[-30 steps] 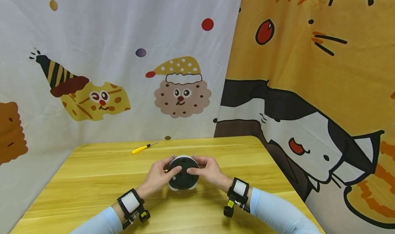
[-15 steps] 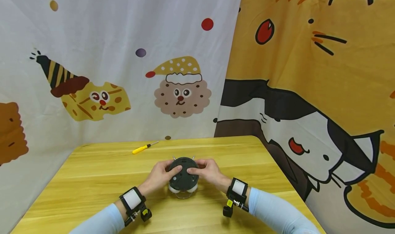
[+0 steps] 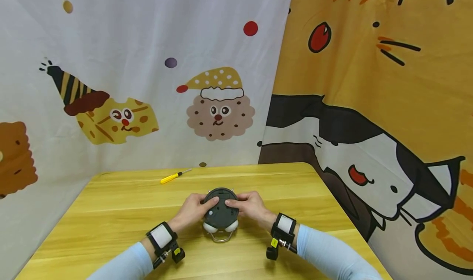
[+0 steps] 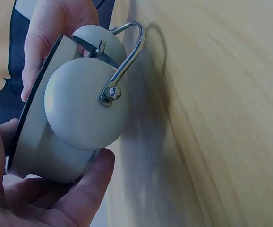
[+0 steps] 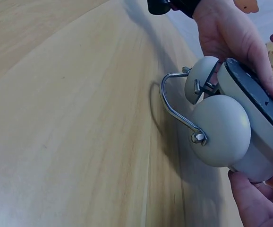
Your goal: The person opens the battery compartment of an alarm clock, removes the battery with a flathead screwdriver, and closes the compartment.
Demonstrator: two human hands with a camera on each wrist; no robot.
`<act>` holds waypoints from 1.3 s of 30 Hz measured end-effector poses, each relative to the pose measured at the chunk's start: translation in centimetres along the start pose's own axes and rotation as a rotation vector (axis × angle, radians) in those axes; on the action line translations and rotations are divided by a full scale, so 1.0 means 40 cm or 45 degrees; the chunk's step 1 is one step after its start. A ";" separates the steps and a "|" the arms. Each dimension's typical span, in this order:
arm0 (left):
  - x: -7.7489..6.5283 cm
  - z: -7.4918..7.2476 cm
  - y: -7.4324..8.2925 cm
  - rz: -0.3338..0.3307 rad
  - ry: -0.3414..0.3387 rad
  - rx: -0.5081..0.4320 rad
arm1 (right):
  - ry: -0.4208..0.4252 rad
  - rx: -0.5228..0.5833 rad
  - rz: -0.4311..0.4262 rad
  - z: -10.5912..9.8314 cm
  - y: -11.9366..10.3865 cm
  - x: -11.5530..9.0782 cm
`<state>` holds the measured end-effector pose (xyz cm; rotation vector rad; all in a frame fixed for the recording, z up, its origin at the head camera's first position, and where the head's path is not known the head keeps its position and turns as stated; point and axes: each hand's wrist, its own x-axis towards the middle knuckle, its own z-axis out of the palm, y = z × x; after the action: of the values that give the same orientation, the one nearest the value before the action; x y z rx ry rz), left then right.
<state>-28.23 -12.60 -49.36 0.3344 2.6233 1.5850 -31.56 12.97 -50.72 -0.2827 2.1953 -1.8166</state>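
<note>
A white twin-bell alarm clock (image 3: 221, 216) with a dark back is held between both hands, its back facing up and its bells and metal handle pointing toward the person. My left hand (image 3: 193, 210) grips its left side, thumb on the back and fingers under the rim. On the opposite side my right hand (image 3: 254, 207) grips it the same way. Both wrist views show the rounded bells (image 4: 87, 101) and the curved handle (image 5: 172, 106) close over the tabletop. The clock's face is hidden underneath.
A yellow-handled screwdriver (image 3: 171, 178) lies near the back edge of the wooden table (image 3: 111, 226). Printed cartoon curtains (image 3: 140, 33) hang behind the table and along its right side.
The clock has tilted in both hands, so its dark back faces up more fully and its bells and handle now show at the near end. The screwdriver stays where it was.
</note>
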 end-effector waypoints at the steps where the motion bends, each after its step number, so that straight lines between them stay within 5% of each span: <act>1: 0.001 0.001 -0.002 -0.003 0.000 0.004 | 0.004 0.011 0.005 0.001 0.001 0.000; 19: 0.006 0.015 0.000 -0.145 0.078 0.100 | 0.047 0.058 0.074 0.013 0.015 0.014; 39: 0.034 0.006 0.008 -0.132 0.168 0.154 | 0.074 -0.108 0.075 0.008 -0.011 0.039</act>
<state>-29.46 -11.94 -49.10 0.1004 2.7914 1.4685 -32.95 12.07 -50.47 -0.1829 2.2986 -1.7251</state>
